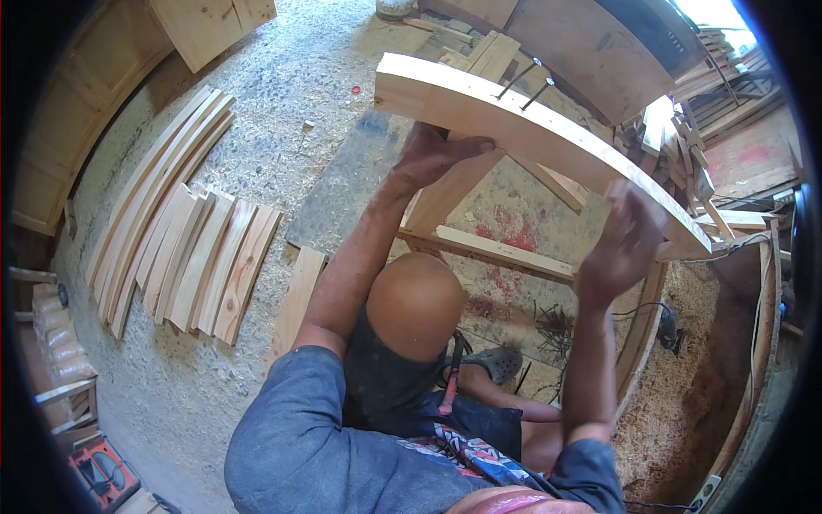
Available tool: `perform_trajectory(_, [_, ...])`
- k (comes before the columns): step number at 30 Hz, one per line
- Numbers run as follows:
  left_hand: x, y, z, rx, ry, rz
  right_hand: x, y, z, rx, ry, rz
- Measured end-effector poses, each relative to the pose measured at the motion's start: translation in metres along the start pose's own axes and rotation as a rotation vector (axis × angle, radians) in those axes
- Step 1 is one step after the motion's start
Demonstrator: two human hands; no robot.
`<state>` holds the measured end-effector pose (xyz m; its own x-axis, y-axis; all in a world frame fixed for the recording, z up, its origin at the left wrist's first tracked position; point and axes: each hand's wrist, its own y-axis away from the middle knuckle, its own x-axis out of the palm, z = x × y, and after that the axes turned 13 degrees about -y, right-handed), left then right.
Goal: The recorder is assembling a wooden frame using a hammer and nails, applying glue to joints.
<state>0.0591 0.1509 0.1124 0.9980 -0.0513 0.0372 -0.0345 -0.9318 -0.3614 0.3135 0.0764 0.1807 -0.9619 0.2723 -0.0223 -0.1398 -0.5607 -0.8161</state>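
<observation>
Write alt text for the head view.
A left hand touches a long, pale wooden board from below, with two dark metal nails standing up from its top edge; the blurred right hand is near its right end. Pale wooden slats lie on the gray, dusty floor at left.

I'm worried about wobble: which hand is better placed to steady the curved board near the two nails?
Probably the left hand: it is at the lower edge of the curved board, nearer the two nails. The right hand is blurred and farther off, toward the board's right end.
</observation>
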Motion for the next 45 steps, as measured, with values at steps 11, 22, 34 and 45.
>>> perform_trajectory(11, [0.005, 0.005, -0.004, 0.036, -0.022, -0.078, -0.106, 0.378, 0.01, 1.373, 0.541, 1.013])
perform_trajectory(22, [0.004, -0.003, 0.004, 0.048, -0.003, -0.074, -0.041, 0.151, 0.03, 1.054, -0.177, -0.27])
perform_trajectory(34, [-0.002, -0.004, 0.007, 0.024, 0.027, -0.067, 0.04, 0.093, 0.04, 1.243, -0.632, 0.087])
perform_trajectory(45, [-0.002, -0.006, 0.013, 0.052, 0.016, -0.06, -0.003, 0.059, 0.056, 1.288, -0.178, 0.113])
